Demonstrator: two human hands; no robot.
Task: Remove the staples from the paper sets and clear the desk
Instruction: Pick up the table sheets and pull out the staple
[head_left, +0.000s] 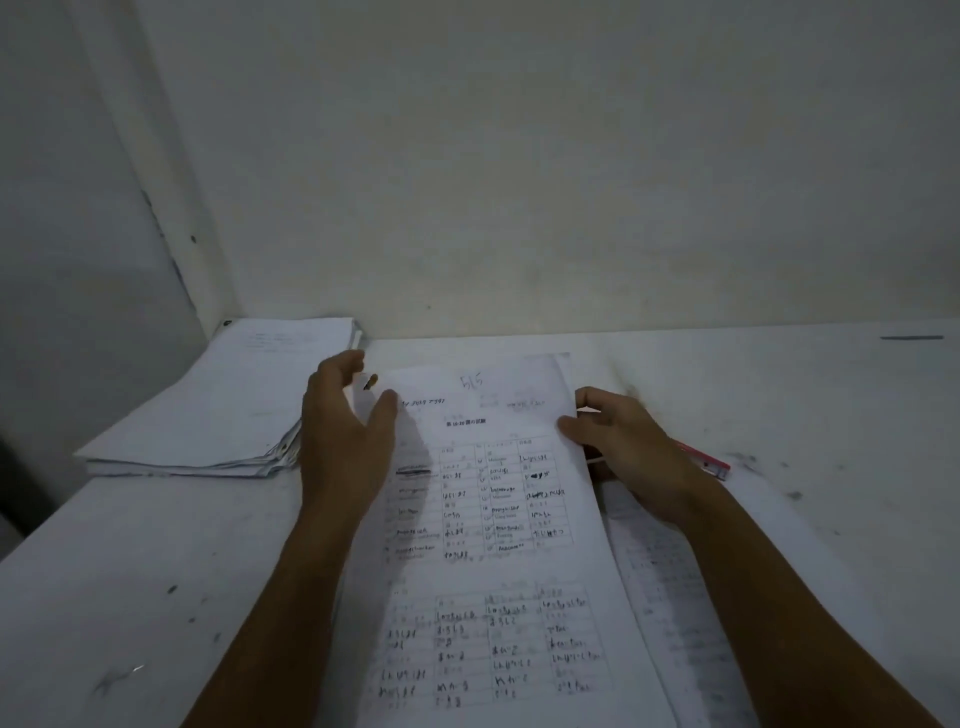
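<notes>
A stapled paper set with printed tables and handwriting lies tilted in front of me on the white desk. My left hand holds its top left corner, thumb on the sheet and fingers curved behind the edge. A small dark, orange-tipped object shows just past that corner; I cannot tell what it is. My right hand grips the set's right edge with the thumb on top. A red and pink tool pokes out from behind that hand.
A thick stack of papers sits at the back left against the wall corner. Another printed sheet lies under the set on the right. A dark line marks the desk's far right.
</notes>
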